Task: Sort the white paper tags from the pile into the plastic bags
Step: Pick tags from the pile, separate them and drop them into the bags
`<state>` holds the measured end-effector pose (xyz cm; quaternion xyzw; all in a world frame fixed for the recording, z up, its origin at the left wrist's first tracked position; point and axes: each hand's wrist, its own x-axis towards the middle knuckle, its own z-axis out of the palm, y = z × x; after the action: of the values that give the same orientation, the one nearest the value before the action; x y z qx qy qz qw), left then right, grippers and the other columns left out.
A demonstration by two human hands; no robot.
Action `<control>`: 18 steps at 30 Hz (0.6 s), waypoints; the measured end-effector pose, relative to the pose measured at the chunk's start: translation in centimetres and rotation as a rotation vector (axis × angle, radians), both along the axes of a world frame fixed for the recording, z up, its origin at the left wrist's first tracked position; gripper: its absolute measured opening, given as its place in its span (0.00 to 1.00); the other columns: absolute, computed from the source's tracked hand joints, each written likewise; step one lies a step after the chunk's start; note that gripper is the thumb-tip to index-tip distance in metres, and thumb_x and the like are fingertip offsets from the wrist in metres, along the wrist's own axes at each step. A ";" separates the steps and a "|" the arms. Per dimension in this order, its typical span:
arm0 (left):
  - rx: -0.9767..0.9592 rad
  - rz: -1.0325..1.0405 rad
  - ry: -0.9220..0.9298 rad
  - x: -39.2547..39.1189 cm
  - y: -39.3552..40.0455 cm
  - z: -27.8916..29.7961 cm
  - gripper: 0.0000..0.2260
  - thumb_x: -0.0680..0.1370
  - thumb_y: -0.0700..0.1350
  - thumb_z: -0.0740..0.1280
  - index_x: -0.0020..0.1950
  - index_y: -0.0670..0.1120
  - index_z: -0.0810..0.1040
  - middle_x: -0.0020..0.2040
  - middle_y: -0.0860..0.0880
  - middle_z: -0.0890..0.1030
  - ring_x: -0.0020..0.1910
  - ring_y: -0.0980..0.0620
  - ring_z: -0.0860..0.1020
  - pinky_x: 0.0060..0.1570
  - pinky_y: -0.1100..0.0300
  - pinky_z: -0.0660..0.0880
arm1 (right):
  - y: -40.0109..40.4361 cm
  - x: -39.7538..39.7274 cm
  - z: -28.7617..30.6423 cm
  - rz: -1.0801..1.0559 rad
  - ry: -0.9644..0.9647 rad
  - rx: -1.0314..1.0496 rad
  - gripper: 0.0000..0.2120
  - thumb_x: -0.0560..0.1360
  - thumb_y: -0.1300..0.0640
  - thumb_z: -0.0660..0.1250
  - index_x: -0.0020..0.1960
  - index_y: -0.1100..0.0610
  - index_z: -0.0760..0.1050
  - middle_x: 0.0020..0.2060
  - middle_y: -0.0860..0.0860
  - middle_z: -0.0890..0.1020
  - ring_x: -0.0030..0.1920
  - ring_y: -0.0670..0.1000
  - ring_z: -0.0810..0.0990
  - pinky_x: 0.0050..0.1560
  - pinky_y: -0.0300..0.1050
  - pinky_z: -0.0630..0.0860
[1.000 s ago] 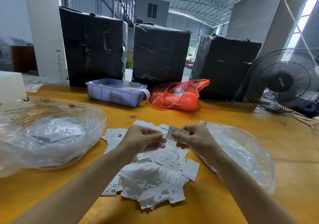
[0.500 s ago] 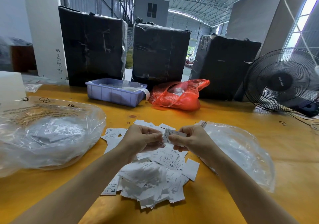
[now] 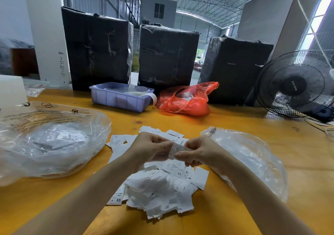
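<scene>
"XS" is printed in black on several tags of the pile of white paper tags: on one tag below and left of the left hand, and on two tags just below the right hand. Handwritten digits run up the white pillar far beyond the left hand; they cannot be read with certainty. Print on the clear plastic bag left of that hand is too blurred to read.

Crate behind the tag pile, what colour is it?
Pale purple-blue crate, clearest in the head view.
</scene>
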<state>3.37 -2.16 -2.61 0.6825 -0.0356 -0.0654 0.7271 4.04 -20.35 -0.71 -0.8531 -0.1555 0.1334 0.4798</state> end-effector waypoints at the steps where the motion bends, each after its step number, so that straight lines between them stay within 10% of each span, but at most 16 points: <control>1: 0.006 -0.001 -0.002 0.0 0.0 0.0 0.02 0.73 0.38 0.71 0.43 0.39 0.82 0.36 0.44 0.85 0.34 0.51 0.84 0.31 0.65 0.78 | 0.0 0.0 0.0 0.009 0.005 -0.009 0.06 0.69 0.56 0.75 0.39 0.58 0.80 0.28 0.50 0.81 0.29 0.45 0.76 0.31 0.35 0.72; 13: 0.216 -0.179 0.001 -0.7 -0.5 -0.3 0.08 0.75 0.43 0.70 0.46 0.38 0.83 0.40 0.40 0.84 0.37 0.48 0.84 0.36 0.62 0.79 | 0.4 0.1 -0.7 0.025 -0.066 -0.114 0.24 0.64 0.57 0.79 0.52 0.56 0.68 0.31 0.52 0.80 0.31 0.47 0.78 0.33 0.41 0.73; 18: 0.008 -0.026 0.015 -0.6 -0.7 -0.2 0.12 0.77 0.44 0.66 0.51 0.35 0.80 0.43 0.37 0.84 0.36 0.48 0.84 0.32 0.64 0.78 | 0.8 0.4 -0.9 -0.170 -0.352 0.120 0.11 0.71 0.60 0.73 0.50 0.58 0.74 0.37 0.60 0.83 0.35 0.55 0.82 0.39 0.48 0.80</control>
<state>2.72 -2.88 -2.77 0.6844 -0.0388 -0.0804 0.7236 4.42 -19.60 -1.58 -0.8433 -0.1718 -0.0682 0.5046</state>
